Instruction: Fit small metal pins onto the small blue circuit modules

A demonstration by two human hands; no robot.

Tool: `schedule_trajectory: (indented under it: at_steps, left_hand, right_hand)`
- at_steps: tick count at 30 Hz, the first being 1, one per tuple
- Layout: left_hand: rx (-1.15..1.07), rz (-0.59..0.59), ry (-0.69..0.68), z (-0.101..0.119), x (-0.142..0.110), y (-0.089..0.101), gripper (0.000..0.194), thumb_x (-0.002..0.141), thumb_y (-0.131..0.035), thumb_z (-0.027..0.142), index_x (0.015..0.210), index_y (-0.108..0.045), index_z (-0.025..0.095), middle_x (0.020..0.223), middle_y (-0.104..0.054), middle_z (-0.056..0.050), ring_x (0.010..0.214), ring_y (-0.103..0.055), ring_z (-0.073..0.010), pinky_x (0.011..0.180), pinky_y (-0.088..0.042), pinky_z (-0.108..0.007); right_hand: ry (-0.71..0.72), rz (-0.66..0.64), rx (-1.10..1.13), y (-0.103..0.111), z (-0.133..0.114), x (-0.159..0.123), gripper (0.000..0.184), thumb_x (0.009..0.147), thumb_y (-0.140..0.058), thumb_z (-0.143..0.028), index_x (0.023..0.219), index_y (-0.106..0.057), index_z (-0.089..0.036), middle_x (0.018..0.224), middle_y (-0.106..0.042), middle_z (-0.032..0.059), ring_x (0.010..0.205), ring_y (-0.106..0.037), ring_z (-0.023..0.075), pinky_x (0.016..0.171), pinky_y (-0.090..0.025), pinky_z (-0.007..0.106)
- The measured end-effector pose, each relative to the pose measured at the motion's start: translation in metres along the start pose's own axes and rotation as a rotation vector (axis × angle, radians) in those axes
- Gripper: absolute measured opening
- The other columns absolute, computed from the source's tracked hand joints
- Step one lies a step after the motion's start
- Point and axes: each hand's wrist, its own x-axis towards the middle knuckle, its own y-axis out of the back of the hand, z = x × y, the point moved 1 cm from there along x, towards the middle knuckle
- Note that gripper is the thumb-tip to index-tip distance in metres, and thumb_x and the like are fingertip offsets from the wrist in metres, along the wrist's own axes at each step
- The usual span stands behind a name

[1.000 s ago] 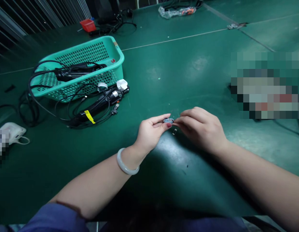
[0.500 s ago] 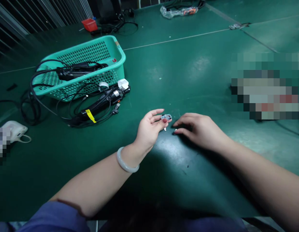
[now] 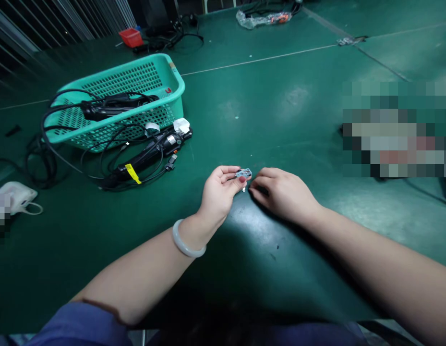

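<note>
Between the thumb and fingers of my left hand (image 3: 218, 191) is a small flat grey part (image 3: 243, 173) with dark details, held just above the table. Below my left thumb lies a tiny shiny piece (image 3: 243, 190). My right hand (image 3: 285, 192) rests close by on the right, its thumb and forefinger drawn together low at the tabletop. Whatever those right fingertips pinch is hidden. The two hands are a small gap apart.
A turquoise basket (image 3: 177, 91) with black cabled devices stands at the left. In front of it lies a black handheld device (image 3: 147, 156) with a yellow tag and cables. Further back are a red bin (image 3: 131, 37) and a plastic-wrapped item (image 3: 262, 19). A white object (image 3: 17, 197) sits far left.
My right hand has moved left toward the left hand, and its thumb and forefinger have closed where a tiny shiny piece showed. My left hand keeps its hold on the grey part.
</note>
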Motion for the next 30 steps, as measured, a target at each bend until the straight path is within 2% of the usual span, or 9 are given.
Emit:
schedule_trajectory:
  at_steps: [6,10,14,16,20,24,30]
  left_hand:
    - [0.002,0.015,-0.005,0.001,0.000,0.000,0.033,0.064,-0.078,0.021,0.088,-0.056,0.014,0.084,-0.069,-0.003,0.080,-0.068,-0.0131,0.081,-0.050,-0.029]
    - [0.000,0.030,-0.012,0.002,0.000,-0.001,0.031,0.065,-0.078,0.020,0.087,-0.056,0.014,0.084,-0.070,-0.004,0.081,-0.068,-0.0130,0.081,-0.050,-0.029]
    - [0.011,0.018,-0.015,0.001,-0.001,-0.001,0.032,0.064,-0.078,0.022,0.086,-0.056,0.015,0.083,-0.070,-0.004,0.083,-0.068,-0.0140,0.083,-0.050,-0.031]
    - [0.027,0.014,-0.024,0.001,-0.001,0.000,0.033,0.063,-0.079,0.022,0.086,-0.057,0.015,0.083,-0.070,-0.003,0.083,-0.068,-0.0139,0.084,-0.050,-0.031]
    - [0.075,-0.009,-0.027,0.003,-0.003,-0.001,0.034,0.057,-0.082,0.018,0.082,-0.059,0.014,0.082,-0.069,-0.003,0.080,-0.066,-0.0121,0.085,-0.050,-0.031]
    - [0.110,-0.059,-0.012,0.005,-0.005,-0.003,0.034,0.054,-0.083,0.019,0.078,-0.059,0.014,0.078,-0.069,-0.002,0.075,-0.065,-0.0105,0.082,-0.051,-0.029]
    - [0.135,-0.093,-0.012,0.005,-0.005,-0.004,0.038,0.051,-0.085,0.022,0.077,-0.060,0.015,0.077,-0.068,-0.001,0.075,-0.065,-0.0117,0.084,-0.050,-0.032]
  right_hand:
    - [-0.002,0.029,0.038,0.000,-0.005,0.001,0.026,0.088,-0.053,-0.038,0.094,-0.069,-0.018,0.093,-0.067,0.0070,0.083,-0.062,0.0191,0.068,-0.047,0.029]
    - [0.021,0.015,-0.002,-0.006,-0.009,0.003,0.024,0.089,-0.051,-0.033,0.086,-0.070,-0.019,0.088,-0.068,0.0065,0.083,-0.062,0.0190,0.068,-0.047,0.029]
    - [-0.049,0.025,0.066,-0.003,-0.001,0.003,0.021,0.086,-0.053,-0.027,0.078,-0.070,-0.018,0.081,-0.067,0.0056,0.073,-0.062,0.0169,0.064,-0.047,0.029]
    - [-0.106,0.073,0.181,0.004,0.004,0.002,0.019,0.085,-0.055,-0.026,0.077,-0.070,-0.018,0.080,-0.067,0.0050,0.070,-0.061,0.0158,0.063,-0.047,0.029]
    - [-0.218,0.289,0.429,0.019,0.007,0.000,0.014,0.084,-0.058,-0.026,0.076,-0.068,-0.020,0.079,-0.067,0.0040,0.068,-0.061,0.0150,0.059,-0.047,0.028]
    - [-0.143,0.323,0.499,0.024,0.000,-0.001,0.013,0.084,-0.058,-0.026,0.078,-0.069,-0.021,0.080,-0.065,0.0038,0.068,-0.060,0.0147,0.057,-0.048,0.028]
    - [-0.083,0.332,0.393,0.019,-0.002,-0.002,0.014,0.083,-0.059,-0.026,0.082,-0.073,-0.025,0.081,-0.066,0.0035,0.073,-0.063,0.0160,0.065,-0.052,0.031]
